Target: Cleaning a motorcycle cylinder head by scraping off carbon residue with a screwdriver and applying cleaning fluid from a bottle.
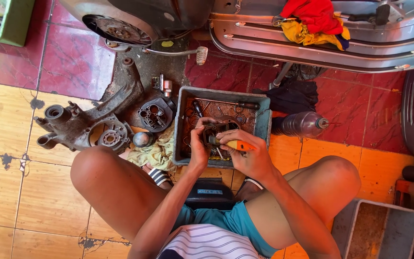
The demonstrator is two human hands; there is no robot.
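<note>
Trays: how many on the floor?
2: a grey parts tray under both hands, and an empty-looking tray at lower right, partly cropped. Others may be hidden.

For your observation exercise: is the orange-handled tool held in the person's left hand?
No: the right hand grips the orange-handled tool, while the left hand holds a dark metal part.

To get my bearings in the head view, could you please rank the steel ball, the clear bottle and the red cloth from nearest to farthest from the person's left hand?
From the left hand:
1. Steel ball, just to its left on the floor, beside the rag.
2. Clear bottle, lying to the right, beyond the tray.
3. Red cloth, far up at the top, on the scooter footboard.
</note>
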